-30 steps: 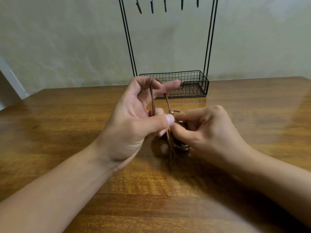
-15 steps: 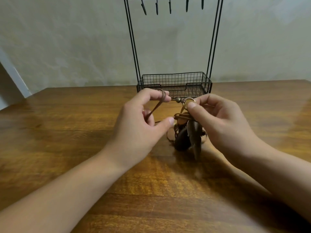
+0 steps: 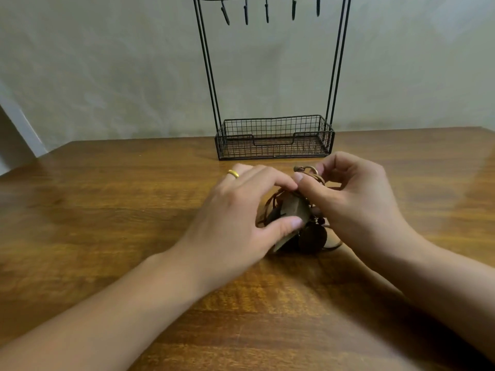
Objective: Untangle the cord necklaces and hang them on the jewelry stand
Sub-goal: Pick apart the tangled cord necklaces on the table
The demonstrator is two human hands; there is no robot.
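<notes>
Fingers of left hand (image 3: pixel 235 223) and right hand (image 3: pixel 356 199) pinch tangled cord necklaces (image 3: pixel 297 218) — jewelry stand (image 3: pixel 273 137) behind.

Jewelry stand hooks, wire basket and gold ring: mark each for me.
hooks (image 3: pixel 246 16), head view, shaft of the second hanging hook from left.
wire basket (image 3: pixel 273 127), head view, back mesh wall.
gold ring (image 3: pixel 233 173), head view, band on a left hand finger.

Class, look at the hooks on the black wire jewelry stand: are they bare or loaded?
Bare: nothing hangs from the hooks of the black wire jewelry stand.
</notes>
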